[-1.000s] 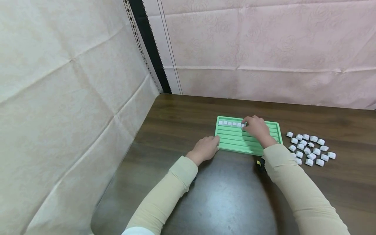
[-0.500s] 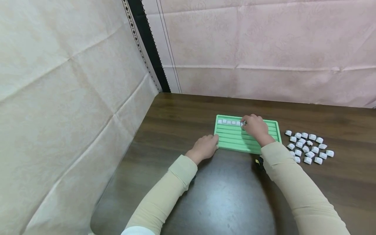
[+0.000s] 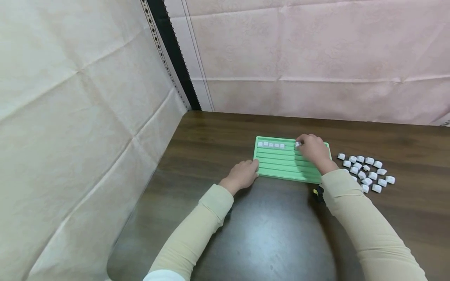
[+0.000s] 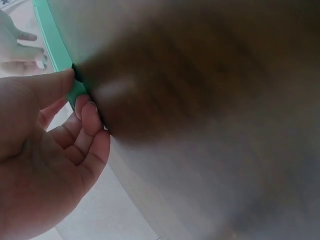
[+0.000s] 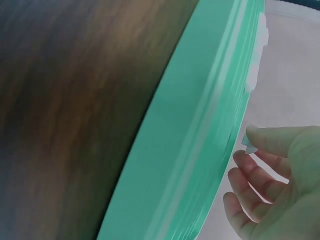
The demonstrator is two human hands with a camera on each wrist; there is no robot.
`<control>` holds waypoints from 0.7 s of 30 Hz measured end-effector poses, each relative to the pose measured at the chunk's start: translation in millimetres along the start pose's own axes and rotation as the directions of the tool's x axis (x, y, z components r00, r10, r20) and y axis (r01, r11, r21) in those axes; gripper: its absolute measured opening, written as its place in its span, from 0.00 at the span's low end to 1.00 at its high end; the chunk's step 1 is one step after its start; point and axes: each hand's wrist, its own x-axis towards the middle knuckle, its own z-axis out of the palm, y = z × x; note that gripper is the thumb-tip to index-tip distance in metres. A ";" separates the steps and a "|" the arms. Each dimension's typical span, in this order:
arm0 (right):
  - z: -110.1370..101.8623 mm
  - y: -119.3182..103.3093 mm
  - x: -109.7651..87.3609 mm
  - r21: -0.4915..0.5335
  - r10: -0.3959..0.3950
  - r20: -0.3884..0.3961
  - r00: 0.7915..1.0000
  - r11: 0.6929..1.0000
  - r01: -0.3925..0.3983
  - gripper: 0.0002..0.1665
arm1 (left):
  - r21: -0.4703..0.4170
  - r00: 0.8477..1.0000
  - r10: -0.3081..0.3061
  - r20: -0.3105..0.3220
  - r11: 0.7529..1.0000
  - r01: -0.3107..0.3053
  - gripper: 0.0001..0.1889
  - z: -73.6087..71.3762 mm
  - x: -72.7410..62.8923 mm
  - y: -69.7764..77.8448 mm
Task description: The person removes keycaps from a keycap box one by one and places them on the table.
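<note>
A flat green ridged tray lies on the table, with a short row of white keycaps along its far left groove. My left hand grips the near left corner; the left wrist view shows thumb and fingers around the tray's edge. Over the far right part of the tray, my right hand pinches one white keycap between thumb and index finger. In the right wrist view that small keycap sits at the fingertips, while the other fingers curl loosely. The hand hides part of the tray's right side.
Several loose white keycaps lie scattered on the dark wooden table right of the tray. A black object with a yellow patch shows under the right wrist. Pale cloth hangs behind the table and on the left.
My right hand has shifted right with its keycap, away from the end of the row, leaving a gap there. The left hand keeps its grip on the tray. The head view has shifted slightly.
</note>
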 end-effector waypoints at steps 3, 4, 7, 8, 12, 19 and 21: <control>-5.4 5.1 -1.5 -0.007 0.018 -0.011 1.000 1.000 -0.018 0.19 | 0.000 1.000 0.000 -0.002 1.000 0.000 0.08 -0.5 0.6 -1.4; -6.9 7.4 -1.8 -0.008 0.024 -0.013 1.000 1.000 -0.024 0.20 | -0.001 1.000 0.000 -0.005 1.000 0.000 0.07 -0.5 1.0 -1.6; -11.0 13.6 -4.0 -0.014 0.035 -0.015 0.999 0.999 -0.035 0.20 | -0.003 1.000 0.003 -0.004 1.000 -0.003 0.07 0.6 2.5 -2.2; -12.3 16.2 -4.8 -0.013 0.037 -0.018 0.999 0.999 -0.038 0.20 | -0.005 1.000 0.003 -0.003 1.000 -0.003 0.07 1.1 3.0 -2.3; -17.7 26.6 -9.2 -0.009 0.047 -0.033 0.998 0.999 -0.047 0.20 | -0.007 1.000 0.001 -0.001 1.000 -0.001 0.07 2.8 4.1 -2.3; -26.9 47.4 -17.2 -0.026 0.084 -0.044 0.996 0.996 -0.085 0.20 | -0.018 1.000 0.002 0.006 1.000 -0.002 0.07 1.0 2.7 -0.9; -29.1 54.2 -19.6 -0.031 0.092 -0.045 0.995 0.995 -0.093 0.20 | -0.021 1.000 0.001 0.009 1.000 -0.001 0.06 0.8 2.9 -0.5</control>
